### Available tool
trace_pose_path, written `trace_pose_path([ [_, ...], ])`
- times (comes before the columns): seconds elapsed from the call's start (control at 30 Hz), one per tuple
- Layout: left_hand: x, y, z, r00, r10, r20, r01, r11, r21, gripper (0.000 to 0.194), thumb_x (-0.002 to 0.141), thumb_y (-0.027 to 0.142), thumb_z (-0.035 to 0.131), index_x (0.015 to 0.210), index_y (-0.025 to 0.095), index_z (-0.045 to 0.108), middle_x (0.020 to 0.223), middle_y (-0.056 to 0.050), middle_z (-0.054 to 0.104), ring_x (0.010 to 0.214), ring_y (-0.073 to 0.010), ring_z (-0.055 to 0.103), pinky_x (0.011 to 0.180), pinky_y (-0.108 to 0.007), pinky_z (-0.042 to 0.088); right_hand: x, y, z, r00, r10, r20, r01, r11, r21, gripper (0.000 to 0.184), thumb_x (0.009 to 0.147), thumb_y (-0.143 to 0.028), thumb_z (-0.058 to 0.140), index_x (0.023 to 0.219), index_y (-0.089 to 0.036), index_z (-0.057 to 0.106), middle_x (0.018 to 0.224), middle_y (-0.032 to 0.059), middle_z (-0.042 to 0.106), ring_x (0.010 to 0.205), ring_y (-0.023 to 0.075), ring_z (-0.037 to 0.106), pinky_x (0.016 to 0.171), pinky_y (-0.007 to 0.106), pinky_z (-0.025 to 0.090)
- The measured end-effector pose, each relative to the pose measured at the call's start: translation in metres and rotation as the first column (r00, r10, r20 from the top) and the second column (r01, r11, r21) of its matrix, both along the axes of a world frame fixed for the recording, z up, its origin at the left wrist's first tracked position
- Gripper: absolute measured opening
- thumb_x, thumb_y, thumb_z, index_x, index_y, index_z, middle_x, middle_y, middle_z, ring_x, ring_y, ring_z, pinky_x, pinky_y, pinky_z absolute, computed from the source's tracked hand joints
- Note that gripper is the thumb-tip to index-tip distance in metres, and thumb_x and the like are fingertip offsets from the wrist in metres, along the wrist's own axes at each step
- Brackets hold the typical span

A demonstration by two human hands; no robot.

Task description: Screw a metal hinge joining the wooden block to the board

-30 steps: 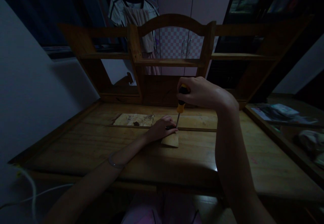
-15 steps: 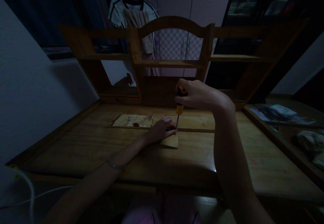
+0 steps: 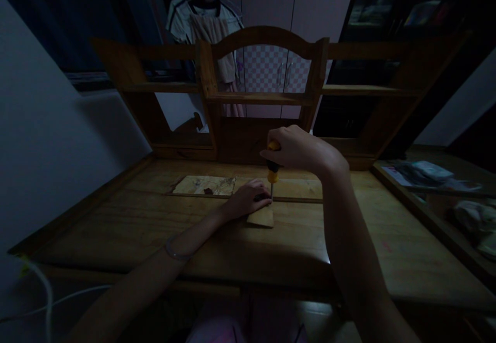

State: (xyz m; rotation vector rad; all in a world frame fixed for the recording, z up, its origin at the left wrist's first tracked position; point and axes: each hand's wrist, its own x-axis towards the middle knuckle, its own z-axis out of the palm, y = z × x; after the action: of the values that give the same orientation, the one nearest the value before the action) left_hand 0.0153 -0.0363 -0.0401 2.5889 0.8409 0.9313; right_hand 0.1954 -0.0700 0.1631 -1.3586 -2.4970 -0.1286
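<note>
My right hand [image 3: 296,149] is closed round the top of a screwdriver [image 3: 273,170] with a yellow and black handle. Its shaft points almost straight down, and the tip ends beside my left fingertips. My left hand [image 3: 250,198] is closed over a small light wooden piece [image 3: 261,217], pressing it down on the desk. The piece's near end sticks out below the fingers, while the rest is hidden. Behind both hands lies a long wooden strip [image 3: 296,188], its left part [image 3: 205,185] pale and stained. Any screw under the tip is too small to make out.
The wooden desk [image 3: 155,229] carries a shelf unit [image 3: 256,97] along its back edge. To the right, a lower surface holds papers and a plastic packet [image 3: 432,170]. A white cable [image 3: 48,296] hangs at the left front. Clothes [image 3: 211,28] hang behind the shelf.
My right hand has moved slightly left and turned, now gripping the handle nearer its top. The screwdriver stands more upright. The left hand and the wooden piece have hardly moved.
</note>
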Motion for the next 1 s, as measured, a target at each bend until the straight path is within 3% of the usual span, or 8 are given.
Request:
trace_pose_path([
  [0.23,0.000,0.003,-0.005,1.000,0.017,0.010,-0.017,1.000,-0.009,0.012,0.087,0.032,0.071,0.090,0.020,0.068,0.093,-0.004,0.065,0.096,-0.0201,0.060,0.086,-0.033,0.048,0.002,-0.001,0.001,1.000,-0.023,-0.015,0.024,1.000,0.019,0.028,0.091,-0.044,0.058,0.085,-0.017,0.068,0.084,0.0099,0.069,0.070,0.0196,0.061,0.059,0.030,0.039],
  [0.47,-0.002,0.007,-0.007,0.999,0.020,-0.044,-0.020,1.000,0.005,0.016,0.089,0.036,0.069,0.090,0.021,0.072,0.093,-0.005,0.064,0.097,-0.0206,0.060,0.086,-0.032,0.048,0.011,-0.006,0.007,0.997,-0.002,-0.079,0.016,0.985,0.172,0.027,0.093,-0.041,0.058,0.091,-0.017,0.067,0.080,0.0061,0.066,0.072,0.0177,0.058,0.063,0.029,0.037],
  [1.0,-0.003,0.008,-0.007,0.998,0.021,-0.059,-0.021,1.000,0.012,0.017,0.089,0.036,0.068,0.089,0.019,0.070,0.091,-0.004,0.062,0.094,-0.0200,0.058,0.084,-0.031,0.046,0.016,-0.009,0.008,0.997,-0.023,-0.074,0.038,0.978,0.204,0.025,0.093,-0.039,0.057,0.089,-0.017,0.068,0.079,0.0073,0.066,0.080,0.0216,0.060,0.072,0.033,0.042],
])
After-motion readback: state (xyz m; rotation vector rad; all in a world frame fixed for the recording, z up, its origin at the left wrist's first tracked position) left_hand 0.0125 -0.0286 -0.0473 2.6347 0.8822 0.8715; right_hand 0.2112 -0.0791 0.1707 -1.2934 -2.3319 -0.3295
